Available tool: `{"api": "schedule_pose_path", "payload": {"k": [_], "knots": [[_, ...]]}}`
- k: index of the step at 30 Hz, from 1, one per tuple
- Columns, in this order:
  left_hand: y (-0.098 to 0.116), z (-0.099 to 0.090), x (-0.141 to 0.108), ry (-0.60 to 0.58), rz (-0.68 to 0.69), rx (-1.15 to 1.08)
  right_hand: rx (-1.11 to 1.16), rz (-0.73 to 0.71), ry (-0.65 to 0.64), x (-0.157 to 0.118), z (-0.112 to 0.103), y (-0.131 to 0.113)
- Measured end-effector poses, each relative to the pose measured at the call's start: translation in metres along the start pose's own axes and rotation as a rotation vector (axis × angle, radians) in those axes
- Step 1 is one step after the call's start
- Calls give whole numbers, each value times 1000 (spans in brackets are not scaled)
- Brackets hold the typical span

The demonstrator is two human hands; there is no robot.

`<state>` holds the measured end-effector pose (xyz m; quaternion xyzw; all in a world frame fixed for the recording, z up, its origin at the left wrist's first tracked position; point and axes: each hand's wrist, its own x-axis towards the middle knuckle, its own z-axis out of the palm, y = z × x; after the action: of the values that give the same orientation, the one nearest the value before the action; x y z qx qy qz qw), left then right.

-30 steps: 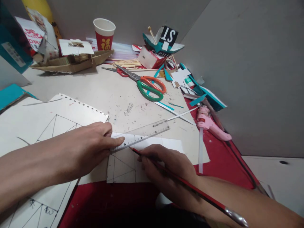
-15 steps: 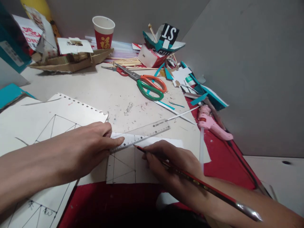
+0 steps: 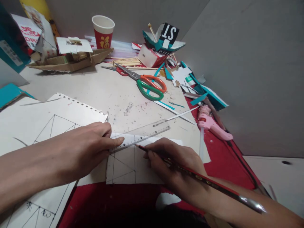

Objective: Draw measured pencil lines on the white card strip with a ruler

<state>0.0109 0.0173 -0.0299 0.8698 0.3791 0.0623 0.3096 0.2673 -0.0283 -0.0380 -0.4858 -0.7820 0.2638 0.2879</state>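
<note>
My left hand (image 3: 95, 147) presses a clear plastic ruler (image 3: 152, 128) down with its thumb near the ruler's left end. The ruler slants up to the right across a small sheet of white paper (image 3: 122, 175) marked with straight pencil lines. In my right hand (image 3: 171, 161) is a dark red pencil (image 3: 201, 179), its tip against the paper close to the ruler's lower edge. Under my left forearm lies a larger notebook sheet (image 3: 47, 126) with a torn, holed edge and a drawn figure of lines. My left hand's other fingers are curled and partly hidden.
Scissors (image 3: 149, 87) with green and orange handles lie beyond the ruler. A pink glue gun (image 3: 212, 123) rests on red cloth at the right. Behind stand a red paper cup (image 3: 104, 34), a cardboard boat (image 3: 71, 63) and thin wooden sticks (image 3: 125, 61).
The pencil tip has moved slightly right along the ruler's edge, my right hand with it. My left hand and the ruler stay in place.
</note>
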Motion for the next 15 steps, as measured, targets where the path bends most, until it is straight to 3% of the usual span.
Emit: {"api": "schedule_pose_path", "payload": {"k": [4,10,15], "knots": [[-1,-2,-2,-26,34,5,107,14,86,-4,-5,-2],[0,0,-6,1,-13,13,150,-77,224,-6,-16,-3],[5,-4,-4,2,-149,30,186,-176,256,-2,-17,0]]}}
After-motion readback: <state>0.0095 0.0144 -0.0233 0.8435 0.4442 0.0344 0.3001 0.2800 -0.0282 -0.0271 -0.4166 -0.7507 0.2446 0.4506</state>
